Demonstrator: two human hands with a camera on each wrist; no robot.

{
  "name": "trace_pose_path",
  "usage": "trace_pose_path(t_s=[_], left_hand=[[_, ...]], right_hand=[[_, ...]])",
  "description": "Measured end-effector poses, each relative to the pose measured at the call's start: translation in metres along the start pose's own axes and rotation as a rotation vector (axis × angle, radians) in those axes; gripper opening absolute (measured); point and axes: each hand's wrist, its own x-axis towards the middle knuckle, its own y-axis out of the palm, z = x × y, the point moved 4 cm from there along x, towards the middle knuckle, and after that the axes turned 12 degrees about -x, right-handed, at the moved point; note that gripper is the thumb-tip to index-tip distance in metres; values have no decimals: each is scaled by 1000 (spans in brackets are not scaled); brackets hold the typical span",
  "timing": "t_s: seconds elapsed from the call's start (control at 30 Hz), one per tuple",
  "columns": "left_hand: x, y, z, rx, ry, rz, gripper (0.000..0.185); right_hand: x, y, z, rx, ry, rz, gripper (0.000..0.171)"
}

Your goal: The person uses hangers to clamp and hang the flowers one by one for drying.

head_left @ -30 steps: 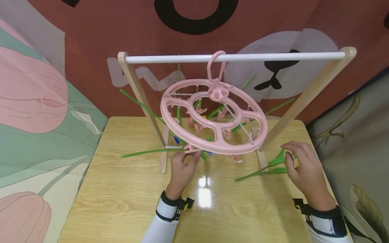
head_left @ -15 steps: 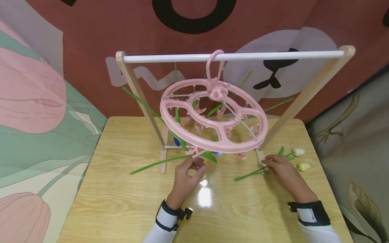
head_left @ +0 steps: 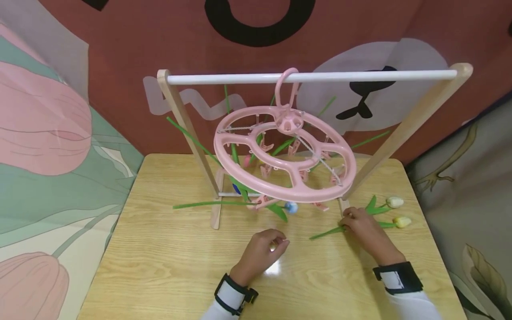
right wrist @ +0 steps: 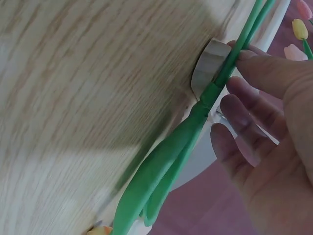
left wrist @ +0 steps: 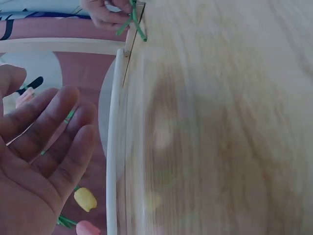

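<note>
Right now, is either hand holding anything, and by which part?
The right hand pinches the green tulip stems lying on the table, at mid-stem near the rack's foot. The left hand holds nothing; its fingers are open.

Two artificial tulips (head_left: 362, 218) are lying at the right of the head view, green stems side by side and touching, leaves spread near the rack foot. A white bud (head_left: 394, 202) and a yellow bud (head_left: 402, 221) are pointing toward the right edge.
</note>
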Motion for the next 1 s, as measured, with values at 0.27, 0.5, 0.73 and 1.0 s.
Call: trace_pose_path(t_s=[0.27, 0.5, 0.73, 1.0], left_hand=[[1, 18, -6, 312, 90, 36, 20], [10, 30, -31, 493, 299, -17, 39], [29, 42, -50, 710, 414, -10, 33], [37, 49, -53, 854, 282, 29, 20]], right_hand=[[2, -7, 3, -161, -109, -59, 25], [13, -22, 17, -177, -127, -91, 32], [23, -38, 50, -186, -163, -162, 28], [26, -44, 88, -141, -236, -200, 22]])
